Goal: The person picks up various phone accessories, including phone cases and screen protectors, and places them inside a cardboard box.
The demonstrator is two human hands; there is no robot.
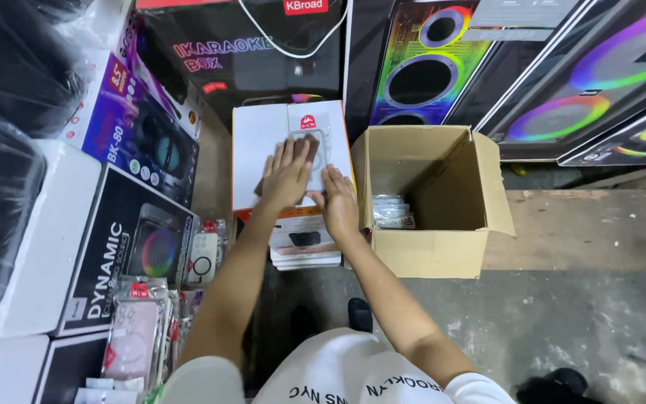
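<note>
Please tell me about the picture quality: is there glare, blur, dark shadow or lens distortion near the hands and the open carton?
Head view: light is even and soft; the left hand and right hand look slightly soft on the white flat box. Head view: the open cardboard carton is dark inside, its packets dim. Head view: glare on the plastic-wrapped items; edges bend from the wide lens.

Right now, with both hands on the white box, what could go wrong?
1. The white box lies on a narrower stack of packs, so pressing with the left hand or right hand may tip it.
2. The open carton stands right beside the stack; a sliding box could knock its flap.
3. Loose phone cases lie on the floor near the left arm and could be stepped on.
</note>
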